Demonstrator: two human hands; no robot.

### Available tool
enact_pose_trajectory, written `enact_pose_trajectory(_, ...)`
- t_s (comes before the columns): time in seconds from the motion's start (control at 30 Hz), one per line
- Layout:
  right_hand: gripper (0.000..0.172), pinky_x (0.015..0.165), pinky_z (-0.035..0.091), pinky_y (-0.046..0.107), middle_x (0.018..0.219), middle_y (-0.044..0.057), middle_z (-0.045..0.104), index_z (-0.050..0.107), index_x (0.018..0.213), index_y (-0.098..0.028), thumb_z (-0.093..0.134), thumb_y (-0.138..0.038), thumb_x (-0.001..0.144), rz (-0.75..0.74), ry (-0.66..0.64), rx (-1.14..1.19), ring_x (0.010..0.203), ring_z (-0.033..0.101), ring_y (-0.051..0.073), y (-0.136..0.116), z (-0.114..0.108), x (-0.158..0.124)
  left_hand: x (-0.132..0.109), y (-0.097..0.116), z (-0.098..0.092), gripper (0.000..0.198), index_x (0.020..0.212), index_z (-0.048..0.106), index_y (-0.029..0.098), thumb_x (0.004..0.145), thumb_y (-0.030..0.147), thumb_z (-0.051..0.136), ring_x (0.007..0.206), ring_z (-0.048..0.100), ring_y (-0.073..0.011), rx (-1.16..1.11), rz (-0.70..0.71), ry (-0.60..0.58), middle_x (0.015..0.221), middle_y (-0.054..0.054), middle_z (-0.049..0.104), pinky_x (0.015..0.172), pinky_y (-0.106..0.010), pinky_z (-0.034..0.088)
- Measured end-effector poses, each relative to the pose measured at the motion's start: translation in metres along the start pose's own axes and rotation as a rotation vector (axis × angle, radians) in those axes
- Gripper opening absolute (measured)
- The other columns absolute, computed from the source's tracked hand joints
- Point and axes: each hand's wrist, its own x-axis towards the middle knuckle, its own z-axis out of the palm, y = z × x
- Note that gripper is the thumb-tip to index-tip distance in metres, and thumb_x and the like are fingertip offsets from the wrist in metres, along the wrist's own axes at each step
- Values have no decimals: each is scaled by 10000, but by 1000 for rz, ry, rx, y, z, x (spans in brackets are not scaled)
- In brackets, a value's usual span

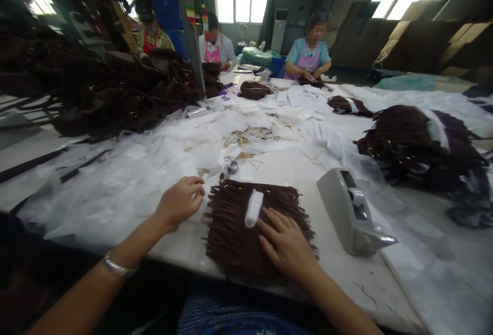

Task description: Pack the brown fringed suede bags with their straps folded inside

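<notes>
A dark brown fringed bag (pixel 234 232) lies flat on the white table (pixel 339 278) right in front of me. A small white wrapped piece (pixel 253 208) sits on its top middle. My right hand (pixel 287 242) lies flat on the bag's fringe, fingers stretched toward the white piece. My left hand (pixel 181 202) hovers at the bag's left edge beside thin white wrapping sheets (pixel 127 181), fingers curled together in a pinch; what they hold I cannot make out.
A grey tape dispenser (pixel 352 211) stands right of the bag. A stack of brown fringed bags (pixel 416 145) sits at the right, a larger heap (pixel 108 93) at the left. Paper scraps (pixel 250 137) litter the middle. Three people work at the far end.
</notes>
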Motion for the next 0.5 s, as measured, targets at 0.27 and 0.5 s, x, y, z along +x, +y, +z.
enact_pose_trajectory(0.27, 502, 1120, 314, 541, 1554, 73, 361, 446, 1459, -279, 467, -340, 961, 11, 5, -17, 1418, 348, 291, 0, 7, -4, 20, 57, 51, 544, 1406, 490, 228, 926, 483, 502, 1434, 324, -282, -140, 300, -231, 1530, -106, 412, 1174, -495, 242)
enact_pose_trajectory(0.5, 487, 1113, 319, 538, 1557, 61, 358, 454, 1451, -278, 440, -374, 974, -6, -23, -39, 1427, 333, 285, 2, 8, -3, 9, 33, 32, 466, 1314, 584, 213, 917, 450, 539, 1327, 488, -252, -315, 60, -33, 1433, -112, 533, 1118, -420, 369)
